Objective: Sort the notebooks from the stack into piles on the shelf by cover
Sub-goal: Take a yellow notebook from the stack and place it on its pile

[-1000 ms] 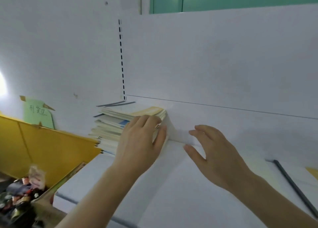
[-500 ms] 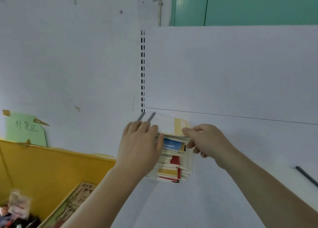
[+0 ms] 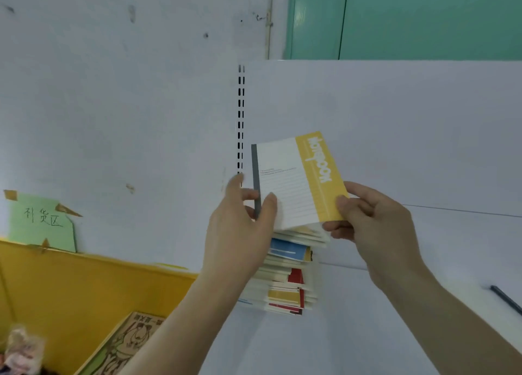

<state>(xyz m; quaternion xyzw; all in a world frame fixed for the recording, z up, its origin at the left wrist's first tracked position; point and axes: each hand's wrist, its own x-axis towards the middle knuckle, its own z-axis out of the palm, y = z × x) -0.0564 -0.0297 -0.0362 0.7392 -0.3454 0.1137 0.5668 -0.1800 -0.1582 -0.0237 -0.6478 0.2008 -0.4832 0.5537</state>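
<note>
A: Where's the top notebook (image 3: 293, 179) right now?

B: Tilted up off the stack (image 3: 285, 278), cover facing the camera. White cover, yellow band down its right side, grey spine on the left. Its long axis runs roughly up and down, leaning a little.

A: And who's got it?

B: Both. The right hand (image 3: 375, 227) pinches the lower yellow corner, thumb on the cover, fingers curled behind. The left hand (image 3: 240, 227) holds the spine edge, thumb on the cover near the grey strip; I can't tell whether it also grips the stack below.

A: The stack itself?

B: It sits on the white shelf (image 3: 423, 304) near its left end, directly under the lifted notebook, with blue, red and yellow covers showing in the edges.

A: So which hand carries it off?

B: I'd say the right. Bare shelf lies to the right of the stack, on that hand's side, so the notebook could swing out that way and lie flat while the left steadies what remains
</note>
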